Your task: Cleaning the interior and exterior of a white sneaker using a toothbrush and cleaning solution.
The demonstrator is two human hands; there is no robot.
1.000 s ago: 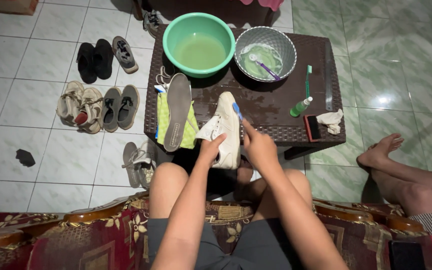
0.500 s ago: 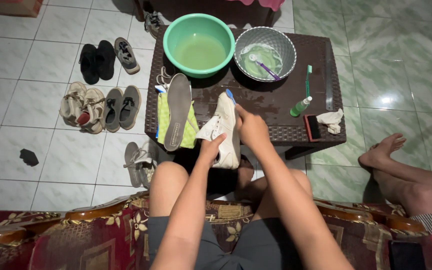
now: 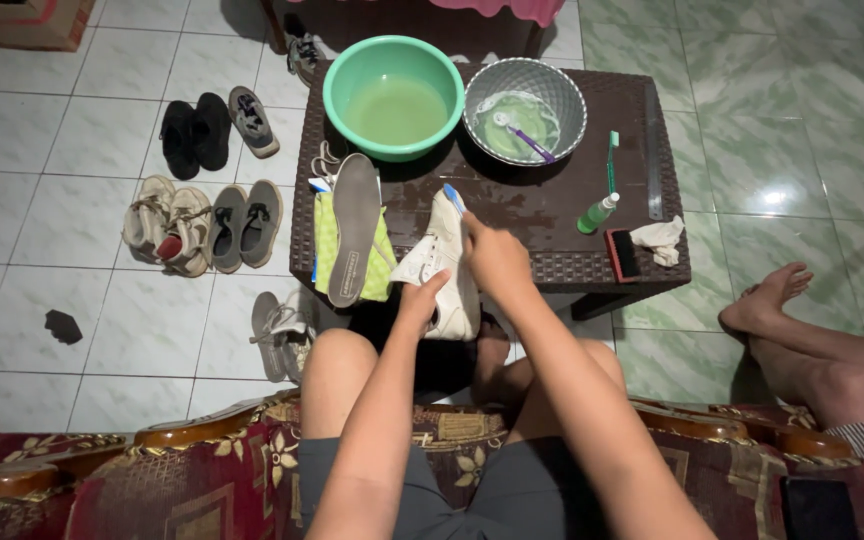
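**Scrubbing a white shoe at a low table**

Just below the middle of the frame, the left hand (image 3: pixel 420 300) grips a white shoe (image 3: pixel 447 265) from its near side, fingers curled around the shoe's edge. The shoe rests on the front edge of a dark woven table (image 3: pixel 552 215), toe pointing away. The right hand (image 3: pixel 497 255) is closed around a brush (image 3: pixel 454 198), whose blue tip shows at the top of the shoe, touching it.

Left of the shoe a grey insole (image 3: pixel 352 225) lies on a yellow-green cloth (image 3: pixel 324 250). At the top centre stand a green basin (image 3: pixel 392 95) of cloudy water and, to its right, a grey bowl (image 3: pixel 524 108) with a purple brush inside. Further right lie a green toothbrush (image 3: pixel 613 160), a small green bottle (image 3: pixel 597 213) and a crumpled white rag (image 3: pixel 662 238).

On the tiled floor at left sit several pairs of shoes (image 3: pixel 202 220). Another person's bare feet (image 3: pixel 767 300) show at the right edge.
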